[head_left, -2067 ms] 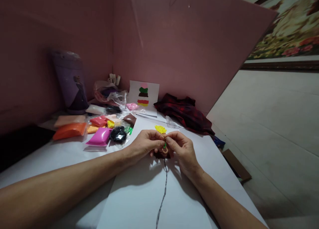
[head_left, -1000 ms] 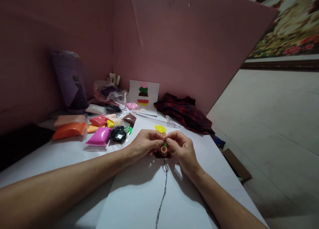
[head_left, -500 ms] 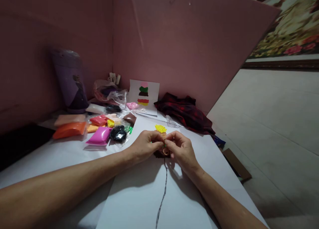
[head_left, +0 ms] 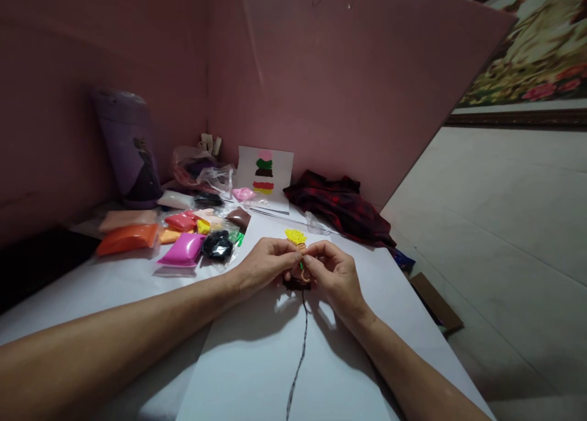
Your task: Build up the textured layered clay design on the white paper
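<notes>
My left hand (head_left: 266, 267) and my right hand (head_left: 335, 279) meet over a small coloured clay piece on white paper (head_left: 257, 360). This piece has a frilled yellow top (head_left: 296, 236), a ridged tan part below it, a touch of green and a dark brown base (head_left: 297, 284). Thumb and forefinger of each hand are pinched together, fingertips almost touching. A thin tan clay strand (head_left: 305, 277) hangs in a curve under the fingertips; where it is gripped is mostly hidden. From the brown base a dark wavy line (head_left: 300, 360) runs towards me.
Bags of coloured clay lie at left, among them orange (head_left: 127, 240), magenta (head_left: 182, 250) and black (head_left: 217, 245). Behind them stands a purple bottle (head_left: 128, 146). A card with colour patches (head_left: 284, 164) leans at the back, beside a dark red cloth (head_left: 339, 204).
The fingertips have shifted slightly over the clay piece. The tan strand's loop looks more open, and a bit more of the piece shows below the hands.
</notes>
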`<state>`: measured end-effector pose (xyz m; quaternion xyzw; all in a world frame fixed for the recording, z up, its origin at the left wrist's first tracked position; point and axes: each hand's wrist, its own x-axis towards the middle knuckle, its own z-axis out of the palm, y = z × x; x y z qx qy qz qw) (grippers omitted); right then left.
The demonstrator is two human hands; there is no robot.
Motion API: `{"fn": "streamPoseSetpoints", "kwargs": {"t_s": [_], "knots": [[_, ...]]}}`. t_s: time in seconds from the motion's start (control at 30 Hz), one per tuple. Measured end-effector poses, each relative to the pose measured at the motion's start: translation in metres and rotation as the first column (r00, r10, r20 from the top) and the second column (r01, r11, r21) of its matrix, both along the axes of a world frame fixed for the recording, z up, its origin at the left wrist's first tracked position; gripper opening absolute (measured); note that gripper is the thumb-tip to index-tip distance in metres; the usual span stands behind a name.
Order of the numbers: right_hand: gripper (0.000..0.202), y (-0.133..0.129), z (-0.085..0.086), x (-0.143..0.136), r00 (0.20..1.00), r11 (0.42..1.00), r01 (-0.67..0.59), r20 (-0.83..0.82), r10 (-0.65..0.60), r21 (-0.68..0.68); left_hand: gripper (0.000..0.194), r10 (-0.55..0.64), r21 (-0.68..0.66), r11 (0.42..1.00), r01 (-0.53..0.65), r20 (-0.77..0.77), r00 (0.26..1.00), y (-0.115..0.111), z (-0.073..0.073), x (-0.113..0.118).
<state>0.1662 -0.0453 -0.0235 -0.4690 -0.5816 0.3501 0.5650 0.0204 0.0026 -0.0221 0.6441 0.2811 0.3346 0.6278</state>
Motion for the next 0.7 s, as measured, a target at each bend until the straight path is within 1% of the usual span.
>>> {"fn": "streamPoseSetpoints", "kwargs": {"t_s": [0.17,0.3,0.47,0.57,0.7], "knots": [[0.008,0.0014,-0.0012,0.0012,0.999,1.0,-0.02,-0.044,0.02,-0.002,0.027,0.022,-0.016,1.0,-0.022,-0.006,1.0,-0.0016,0.002,0.0014],[0.008,0.0015,-0.002,0.0021,1.0,1.0,0.0,-0.029,0.0,0.005,0.024,0.044,-0.015,0.999,-0.044,-0.01,0.999,-0.0015,0.0021,0.0019],[0.009,0.0013,-0.0022,0.0017,1.0,1.0,0.012,-0.008,-0.012,0.008,0.028,0.03,-0.004,1.0,-0.03,-0.006,1.0,0.0004,-0.0006,0.0008],[0.009,0.0015,-0.0027,0.002,1.0,1.0,0.009,0.012,-0.01,0.014,0.027,0.039,-0.007,0.999,-0.039,-0.002,0.999,0.0018,-0.0019,0.0011],[0.009,0.0017,-0.0033,0.0027,0.999,1.0,0.01,0.049,-0.012,0.027,0.025,0.063,-0.016,0.998,-0.064,-0.024,0.998,-0.0003,0.0007,0.0022]]}}
